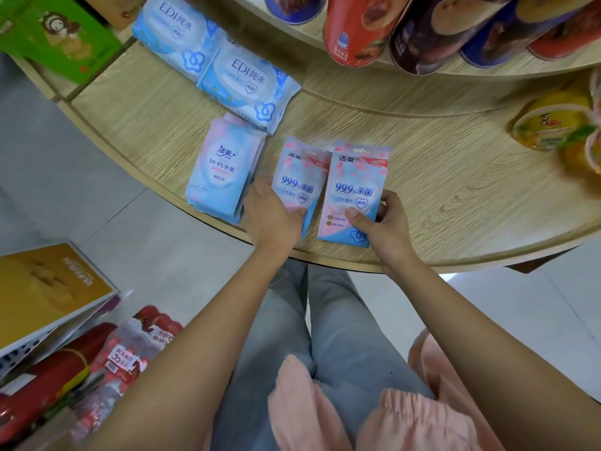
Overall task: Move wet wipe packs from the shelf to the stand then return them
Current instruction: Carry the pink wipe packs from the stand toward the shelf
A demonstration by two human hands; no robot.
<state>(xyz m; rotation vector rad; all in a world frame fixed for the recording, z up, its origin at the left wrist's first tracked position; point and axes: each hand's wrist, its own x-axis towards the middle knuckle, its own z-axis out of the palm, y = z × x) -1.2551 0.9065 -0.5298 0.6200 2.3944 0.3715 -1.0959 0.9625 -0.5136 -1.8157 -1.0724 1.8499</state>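
Two small pink-and-blue wet wipe packs lie side by side near the front edge of a round wooden stand [455, 190]. My left hand [271, 216] grips the lower end of the left pack [297, 177], thumb on top. My right hand [382, 222] pinches the lower right corner of the right pack [353, 190], thumb on its face. To their left lies a stack of light blue wipe packs [219, 170]. Behind it, two larger blue EDI wipe packs [247, 83] overlap.
Upright snack tubes [357, 24] line the stand's raised upper tier at the back. Yellow instant noodle bowls [556, 122] sit at the right. A green box [48, 30] is at far left. Red packaged goods [123, 353] and a yellow box [48, 294] fill a low shelf at lower left.
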